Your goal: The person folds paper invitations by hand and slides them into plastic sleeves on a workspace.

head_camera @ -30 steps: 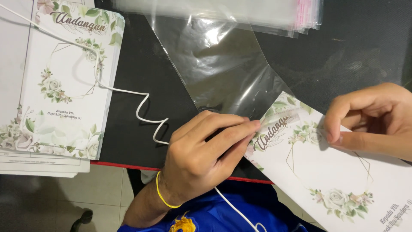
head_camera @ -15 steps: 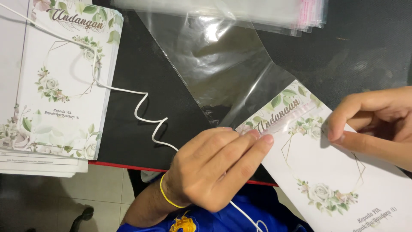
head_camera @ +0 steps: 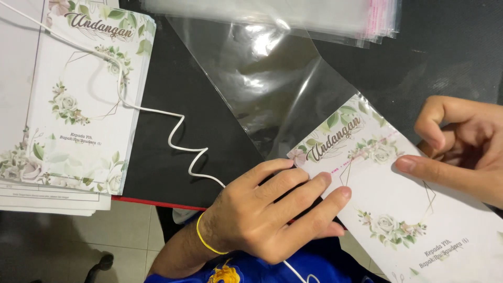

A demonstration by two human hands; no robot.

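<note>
Hands frame a floral invitation card [head_camera: 398, 209] that lies slanted on the black desk [head_camera: 173, 131], its upper corner tucked partway into a clear plastic sleeve [head_camera: 267, 89]. The left hand [head_camera: 272, 220] rests palm down at the card's lower left edge, fingers spread and laid flat over the corner, pressing on the paper rather than pinching it; a thin yellow band [head_camera: 201, 238] circles the wrist. The right hand [head_camera: 461, 147] comes in from the right edge of the view, loosely curled, with its forefinger stretched out so the tip touches the card's face just beside the printed flower garland; the thumb bends above, off the paper. So the card sits between the two hands, under the left fingertips and beneath the right forefinger, with the sleeve opening up and away from both.

A white cord [head_camera: 178, 141] snakes across the desk from the upper left, over a stack of matching cards [head_camera: 84, 99], and passes under the left wrist. That stack lies well apart from the hands, at the left side of the desk, overhanging its red-trimmed edge. A pile of unused clear sleeves [head_camera: 293, 13] with a pink strip sits along the top, beyond the open sleeve. Blue cloth [head_camera: 262, 267] of the person's shirt shows below the left hand.
</note>
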